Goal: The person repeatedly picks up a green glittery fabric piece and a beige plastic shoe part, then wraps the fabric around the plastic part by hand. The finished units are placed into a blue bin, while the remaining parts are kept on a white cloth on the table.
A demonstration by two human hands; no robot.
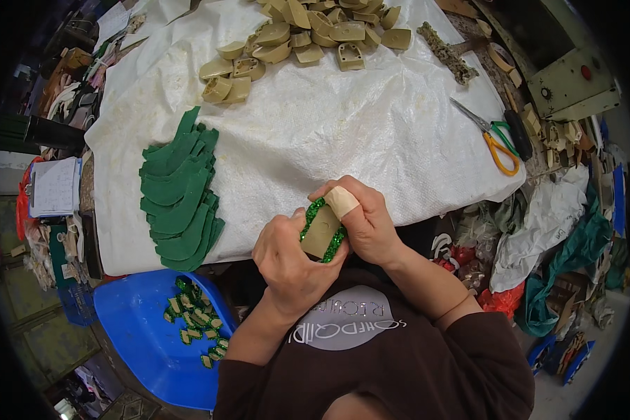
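Note:
Both my hands hold one tan shoe heel block (321, 234) wrapped at its edges in green glitter fabric, just in front of the table's near edge. My left hand (287, 260) cups it from below and the left. My right hand (366, 218) presses on it from the right, with a bandage on one fingertip. A fanned stack of green fabric pieces (178, 191) lies on the white woven sheet (343, 133) to the left. A heap of bare tan heel blocks (301, 35) sits at the far side.
A blue tub (136, 336) at lower left holds several finished green-covered heels (196, 318). Scissors with orange and green handles (493, 136) lie at the right of the sheet. A glue-crusted brush (444, 52) lies beyond them. Bags and scraps crowd the right floor.

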